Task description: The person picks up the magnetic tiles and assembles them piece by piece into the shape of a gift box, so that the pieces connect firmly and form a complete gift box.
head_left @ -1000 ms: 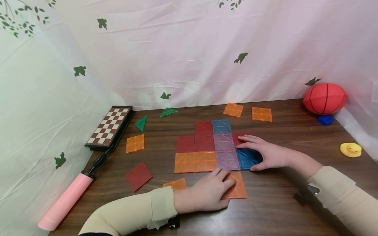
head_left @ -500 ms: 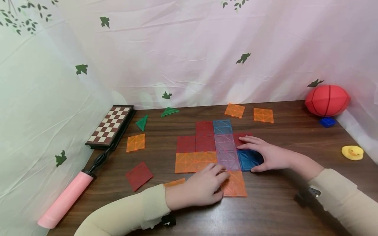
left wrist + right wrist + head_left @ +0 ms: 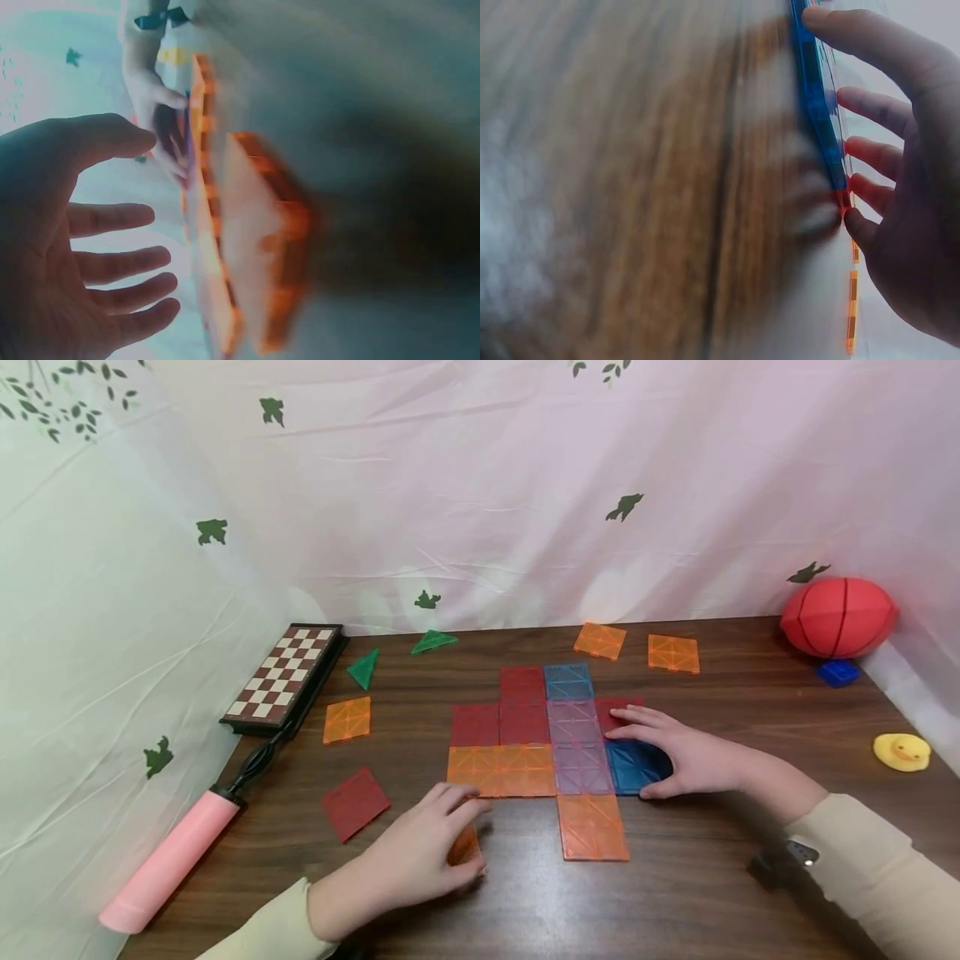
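My left hand [image 3: 412, 852] hovers over a loose orange magnetic tile [image 3: 465, 848], partly hidden under its fingers. Loosely spread fingers and thumb show in the left wrist view, apart from that orange tile [image 3: 259, 232]. My right hand [image 3: 686, 756] rests its fingertips on a red tile [image 3: 605, 712] and its thumb at the corner of a dark blue tile [image 3: 628, 768]. Both belong to a flat joined shape with purple tiles [image 3: 577, 768], orange tiles [image 3: 501, 770], red tiles [image 3: 522, 724] and a blue tile [image 3: 568, 682]. An orange tile [image 3: 592, 828] adjoins its bottom edge.
Loose around the shape lie a red tile [image 3: 356, 804], orange tiles [image 3: 347, 720] and green triangles [image 3: 363, 669]. A chessboard [image 3: 283, 679] and pink hand pump [image 3: 168, 862] line the left. A red ball [image 3: 838, 617], blue block [image 3: 837, 673] and yellow duck [image 3: 902, 752] are right.
My left hand has let go of the orange tile below the purple ones, which now sits against them, and has moved left to the loose orange tile. My right hand has stayed put.
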Motion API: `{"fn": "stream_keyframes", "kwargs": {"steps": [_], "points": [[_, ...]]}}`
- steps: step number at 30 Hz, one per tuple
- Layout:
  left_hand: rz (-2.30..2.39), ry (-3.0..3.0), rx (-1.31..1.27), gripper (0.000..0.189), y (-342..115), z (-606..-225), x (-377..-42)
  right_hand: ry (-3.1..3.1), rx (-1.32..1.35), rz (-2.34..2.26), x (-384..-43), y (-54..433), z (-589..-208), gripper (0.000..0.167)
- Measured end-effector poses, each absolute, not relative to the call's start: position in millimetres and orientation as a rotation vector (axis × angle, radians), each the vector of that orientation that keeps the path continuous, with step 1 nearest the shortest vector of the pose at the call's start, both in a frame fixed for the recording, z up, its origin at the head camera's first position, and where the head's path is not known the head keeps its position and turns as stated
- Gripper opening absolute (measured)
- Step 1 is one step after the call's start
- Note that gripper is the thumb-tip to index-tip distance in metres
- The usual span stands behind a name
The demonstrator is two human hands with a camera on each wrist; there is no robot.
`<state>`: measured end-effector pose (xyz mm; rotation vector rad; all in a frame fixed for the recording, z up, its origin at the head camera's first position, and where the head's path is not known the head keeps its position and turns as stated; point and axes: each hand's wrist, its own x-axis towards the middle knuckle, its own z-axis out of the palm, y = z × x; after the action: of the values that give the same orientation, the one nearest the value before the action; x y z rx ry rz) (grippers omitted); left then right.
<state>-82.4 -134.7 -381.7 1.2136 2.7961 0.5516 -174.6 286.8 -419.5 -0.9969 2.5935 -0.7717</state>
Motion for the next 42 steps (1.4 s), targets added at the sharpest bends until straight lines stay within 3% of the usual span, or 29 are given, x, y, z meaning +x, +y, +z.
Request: {"fn": "stream_keyframes", "kwargs": {"steps": [10, 17, 28, 42], "points": [[0.505, 2.787, 1.028, 0.063, -167, -402, -69, 2.596, -0.997, -0.770, -174, 286, -418, 0.082], [0.519, 2.763, 1.204, 0.055, -159, -411, -72, 2.593, -0.991, -0.776, -174, 286, -418, 0.082], [0.384, 2.681, 1.546, 0.059, -118, -413, -90, 2.591, -0.984, -0.771, -174, 285, -418, 0.082], [0.254, 2.724, 1.697, 0.045, -80, -409, -105, 2.587, -0.973, -0.781, -173, 285, -417, 0.081]]}}
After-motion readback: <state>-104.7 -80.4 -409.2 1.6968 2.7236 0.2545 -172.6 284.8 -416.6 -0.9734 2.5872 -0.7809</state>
